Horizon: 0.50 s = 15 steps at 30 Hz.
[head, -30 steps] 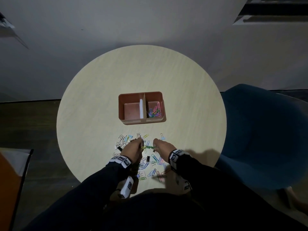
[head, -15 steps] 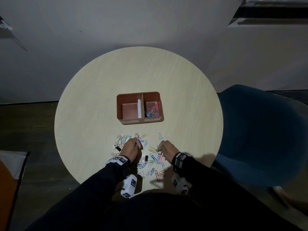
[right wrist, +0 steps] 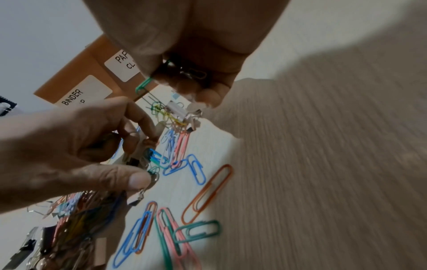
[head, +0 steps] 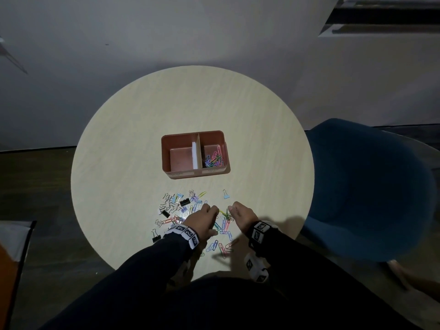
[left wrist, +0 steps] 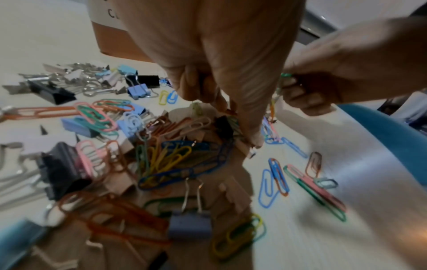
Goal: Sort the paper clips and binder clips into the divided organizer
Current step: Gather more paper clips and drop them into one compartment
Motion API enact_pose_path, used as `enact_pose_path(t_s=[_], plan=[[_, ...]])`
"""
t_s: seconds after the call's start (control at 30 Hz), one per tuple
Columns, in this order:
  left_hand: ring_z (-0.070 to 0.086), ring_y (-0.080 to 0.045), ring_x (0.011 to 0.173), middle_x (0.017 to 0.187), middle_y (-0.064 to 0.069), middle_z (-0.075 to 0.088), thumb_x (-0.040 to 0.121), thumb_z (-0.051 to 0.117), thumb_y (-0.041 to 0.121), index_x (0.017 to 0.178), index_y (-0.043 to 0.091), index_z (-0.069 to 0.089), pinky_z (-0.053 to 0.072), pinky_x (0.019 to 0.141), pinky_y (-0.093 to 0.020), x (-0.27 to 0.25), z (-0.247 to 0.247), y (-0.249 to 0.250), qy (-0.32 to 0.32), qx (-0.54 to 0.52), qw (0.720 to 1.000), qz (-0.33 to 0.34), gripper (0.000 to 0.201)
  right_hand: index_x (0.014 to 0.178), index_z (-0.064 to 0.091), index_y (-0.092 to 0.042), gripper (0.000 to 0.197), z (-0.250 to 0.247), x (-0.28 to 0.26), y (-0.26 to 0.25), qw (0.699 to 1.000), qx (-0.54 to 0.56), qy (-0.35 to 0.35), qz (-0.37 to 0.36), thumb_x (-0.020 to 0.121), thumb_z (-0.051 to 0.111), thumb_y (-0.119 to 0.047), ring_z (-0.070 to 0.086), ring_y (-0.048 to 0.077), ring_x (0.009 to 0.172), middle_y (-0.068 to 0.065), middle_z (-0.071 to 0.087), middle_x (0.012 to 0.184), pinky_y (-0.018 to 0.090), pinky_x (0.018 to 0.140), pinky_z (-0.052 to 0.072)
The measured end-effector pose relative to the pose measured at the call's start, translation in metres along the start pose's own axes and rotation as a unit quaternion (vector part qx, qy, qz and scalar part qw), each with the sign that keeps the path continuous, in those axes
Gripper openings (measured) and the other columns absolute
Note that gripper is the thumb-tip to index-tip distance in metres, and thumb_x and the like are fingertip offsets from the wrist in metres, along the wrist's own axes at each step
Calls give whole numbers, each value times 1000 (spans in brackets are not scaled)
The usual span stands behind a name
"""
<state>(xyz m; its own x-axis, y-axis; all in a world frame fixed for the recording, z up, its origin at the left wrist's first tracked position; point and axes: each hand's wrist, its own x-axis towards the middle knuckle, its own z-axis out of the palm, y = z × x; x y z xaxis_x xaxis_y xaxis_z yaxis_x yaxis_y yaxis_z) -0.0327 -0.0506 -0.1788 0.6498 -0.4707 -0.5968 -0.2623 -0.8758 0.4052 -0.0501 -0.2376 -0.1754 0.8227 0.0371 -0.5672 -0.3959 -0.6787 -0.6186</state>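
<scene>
Nearest the body, loose paper clips point(head: 220, 244) lie scattered on the bench point(head: 123, 167), under and behind both wrists. Just ahead of them the left hand point(head: 202, 216) and right hand point(head: 242, 216) hover side by side over the pile, a small gap between them. The right grip is clamped on a green clip point(right wrist: 144, 85); from it a tangle of clips point(right wrist: 168, 115) hangs down toward the bench. The left grip is pinched together on small clips point(right wrist: 151, 175) at the thumb tip; exactly how many it holds I cannot tell. To the left of the left hand, binder clips point(head: 175, 202) lie bunched: black, silver, pale blue. One blue binder clip point(head: 225, 194) sits alone just beyond the right hand. Farther out, past both grips, stands the organizer point(head: 195, 154), two compartments split by a divider. Its right compartment holds a heap of sorted clips point(head: 214, 160); the left shows only its floor. Labels on its near wall read BINDER and, partly hidden, PA… CL. Right of the bench is a blue chair point(head: 371, 186).
</scene>
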Motion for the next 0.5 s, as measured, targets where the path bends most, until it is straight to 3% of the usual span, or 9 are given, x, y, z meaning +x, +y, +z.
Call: enact_pose_path(t_s=[0.1,0.2,0.27,0.37,0.43,0.5], plan=[[60,-32,82,114,-5,42,86,69,29,116,18,43,47,65,-35,3,4,3,12,31,999,18,42,64,31,-25,42,-1,-1,1,999,1,25,-33,103,44,-34,41,21,68,-5,38,64,32,67,33],[55,-29,70,101,-1,39,87,65,22,98,21,43,50,60,-38,2,8,1,23,38,999,22,25,59,29,-25,48,-1,-1,2,997,18,61,-50,99,53,-37,41,21,66,-2,37,70,35,69,37],[53,-28,66,97,1,36,86,63,21,94,23,41,52,58,-39,2,12,-2,24,46,998,21,24,56,29,-24,52,0,-1,3,996,57,68,-30,90,58,-51,46,25,63,-1,39,69,37,66,41],[54,-28,69,101,-3,42,94,52,27,97,19,45,49,60,-37,-1,8,-2,34,17,999,30,11,57,36,-25,52,0,2,6,993,109,51,12,76,56,-70,63,30,71,8,52,72,43,67,55],[55,-27,72,100,0,46,95,47,32,95,23,44,49,63,-37,-4,3,-2,42,-26,998,32,9,58,34,-23,50,-4,-2,0,988,148,36,31,80,62,-59,72,21,74,4,53,62,44,66,58],[56,-24,74,92,2,53,95,45,35,90,29,40,48,67,-38,-9,-2,-3,49,-81,995,24,10,60,34,-21,45,-7,-7,-6,981,188,33,35,87,67,-37,75,18,76,2,57,60,46,67,61]])
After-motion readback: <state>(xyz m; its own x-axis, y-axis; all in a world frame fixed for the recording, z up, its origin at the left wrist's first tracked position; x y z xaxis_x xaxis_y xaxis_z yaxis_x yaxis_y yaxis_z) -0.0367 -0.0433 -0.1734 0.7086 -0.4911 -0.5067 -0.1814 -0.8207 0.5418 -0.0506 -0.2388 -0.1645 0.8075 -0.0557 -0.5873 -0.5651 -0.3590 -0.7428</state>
